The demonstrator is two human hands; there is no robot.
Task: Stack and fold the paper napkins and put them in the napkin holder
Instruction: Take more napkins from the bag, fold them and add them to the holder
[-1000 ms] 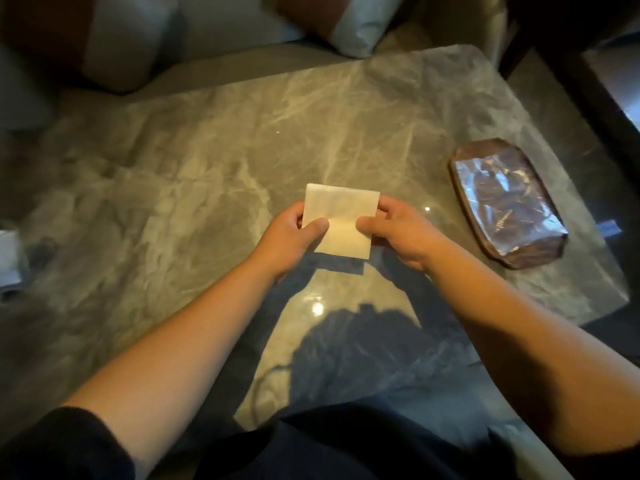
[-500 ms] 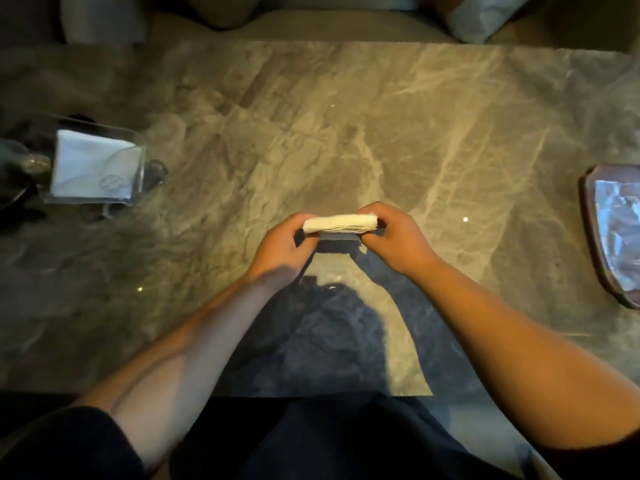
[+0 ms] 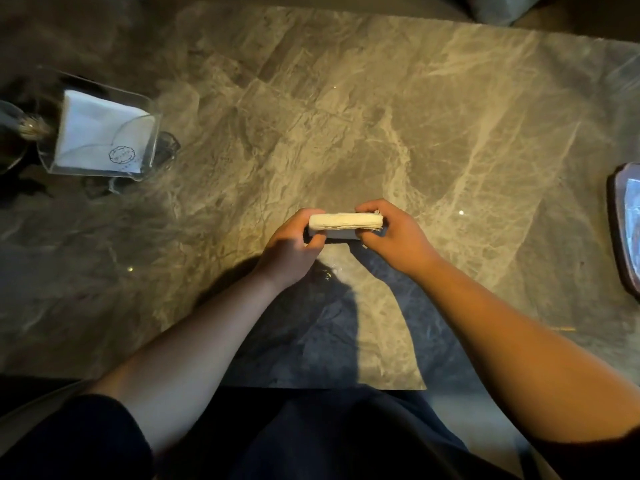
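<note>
A thick folded stack of cream paper napkins point(image 3: 344, 221) is held edge-on just above the marble table point(image 3: 433, 109), near the middle front. My left hand point(image 3: 294, 247) grips its left end and my right hand point(image 3: 389, 233) grips its right end, where the loose edges fan slightly. A clear napkin holder point(image 3: 152, 133) stands at the far left of the table with white napkins point(image 3: 100, 133) inside it, well apart from both hands.
A brown tray with a shiny wrapped packet point(image 3: 627, 223) sits at the right edge of view. A glass object point(image 3: 14, 133) stands left of the holder. The table's front edge runs just above my lap. A cushion point(image 3: 502, 8) shows beyond the far edge.
The napkin stack turned from face-up to edge-on between my hands. My view swung left, bringing the napkin holder into sight and pushing the tray to the right edge.
</note>
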